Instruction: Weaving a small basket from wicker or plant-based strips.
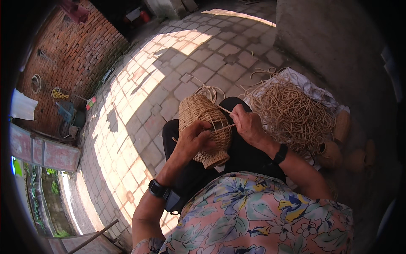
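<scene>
A tan woven vessel (194,108) with a narrow neck lies on my dark-clad lap, its neck toward me, with an opening in the weave on its right side. My left hand (192,142) grips it by that opening, fingers bent against the weave, some hidden. Just right of it, my right hand (249,125) pinches a thin tan cord (224,109) that runs to the vessel. Loose loops of cord (209,91) lie on the paving beyond it.
To the right, a tangled heap of cord (287,112) sits on a white sack (306,80), beside several woven pieces (330,154) and a grey wall (321,38). Sunlit paving (135,93) stretches leftward toward a brick wall (76,46) with hanging coils. A pole (91,237) is at lower left.
</scene>
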A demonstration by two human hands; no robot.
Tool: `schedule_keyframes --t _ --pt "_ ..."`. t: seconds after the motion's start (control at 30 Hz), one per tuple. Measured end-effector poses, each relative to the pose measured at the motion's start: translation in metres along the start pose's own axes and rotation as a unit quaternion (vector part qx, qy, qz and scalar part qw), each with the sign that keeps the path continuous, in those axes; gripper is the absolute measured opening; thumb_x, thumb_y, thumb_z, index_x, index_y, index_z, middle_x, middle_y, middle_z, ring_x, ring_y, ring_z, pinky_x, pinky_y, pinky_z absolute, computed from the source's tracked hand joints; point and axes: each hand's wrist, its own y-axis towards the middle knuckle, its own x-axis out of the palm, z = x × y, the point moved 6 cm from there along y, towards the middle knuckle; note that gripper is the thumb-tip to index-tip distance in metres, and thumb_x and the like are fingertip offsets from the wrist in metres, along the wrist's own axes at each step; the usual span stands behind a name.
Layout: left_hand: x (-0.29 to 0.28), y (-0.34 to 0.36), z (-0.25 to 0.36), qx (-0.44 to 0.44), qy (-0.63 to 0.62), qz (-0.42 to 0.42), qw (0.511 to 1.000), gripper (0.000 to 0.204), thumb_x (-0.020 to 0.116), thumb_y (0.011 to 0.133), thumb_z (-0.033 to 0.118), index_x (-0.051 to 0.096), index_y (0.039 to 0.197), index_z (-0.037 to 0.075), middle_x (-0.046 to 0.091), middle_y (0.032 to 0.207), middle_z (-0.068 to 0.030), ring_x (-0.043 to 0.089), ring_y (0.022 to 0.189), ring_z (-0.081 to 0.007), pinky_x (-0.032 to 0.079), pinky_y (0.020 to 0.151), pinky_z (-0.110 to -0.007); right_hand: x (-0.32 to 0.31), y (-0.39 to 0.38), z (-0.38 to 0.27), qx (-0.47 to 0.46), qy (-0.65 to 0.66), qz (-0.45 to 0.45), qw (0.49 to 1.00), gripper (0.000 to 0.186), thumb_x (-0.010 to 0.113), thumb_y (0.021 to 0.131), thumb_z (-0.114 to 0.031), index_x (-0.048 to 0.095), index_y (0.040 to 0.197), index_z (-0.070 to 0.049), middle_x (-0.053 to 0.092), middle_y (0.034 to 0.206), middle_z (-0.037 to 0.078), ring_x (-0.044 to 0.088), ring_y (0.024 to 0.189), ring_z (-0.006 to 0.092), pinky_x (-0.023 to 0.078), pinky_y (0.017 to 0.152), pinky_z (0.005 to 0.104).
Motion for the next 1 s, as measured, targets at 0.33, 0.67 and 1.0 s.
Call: schedule_keyframes --t 0.33,0.67,1.0 --pt "0.002 -0.001 0.011 -0.193 0.064 -0.103 0.974 0.029 0.051 0.093 0.017 0.050 0.113 -0.003 0.061 0.093 -0.0123 0.067 0.080 -0.0197 0.056 0.070 -0.029 -0.017 0.007 0.000 0.095 0.178 -0.023 0.979 0.014 0.053 0.091 -0.019 0.047 0.090 -0.006 0.061 0.065 0.012 0.059 0.053 0.0241 0.045 0.047 0.0373" --pt "0.009 -0.025 -0.001 -0.043 -0.087 -0.059 0.994 0.032 0.057 0.083 0.009 0.052 0.113 0.000 0.062 0.101 -0.0096 0.064 0.091 -0.0178 0.049 0.086 -0.028 -0.036 0.015 0.004 0.242 0.583 -0.119 0.766 0.014 0.064 0.086 -0.016 0.058 0.095 -0.006 0.058 0.079 -0.002 0.051 0.068 0.0035 0.042 0.062 0.0180" --pt "0.019 -0.036 -0.021 -0.047 -0.146 -0.033 0.988 0.030 0.060 0.084 0.013 0.054 0.111 0.001 0.063 0.095 -0.0071 0.064 0.087 -0.0160 0.051 0.080 -0.029 0.017 -0.018 0.001 0.312 0.334 -0.142 0.878 0.017 0.071 0.076 -0.013 0.060 0.077 0.000 0.060 0.065 0.005 0.056 0.058 0.0106 0.045 0.052 0.0244"
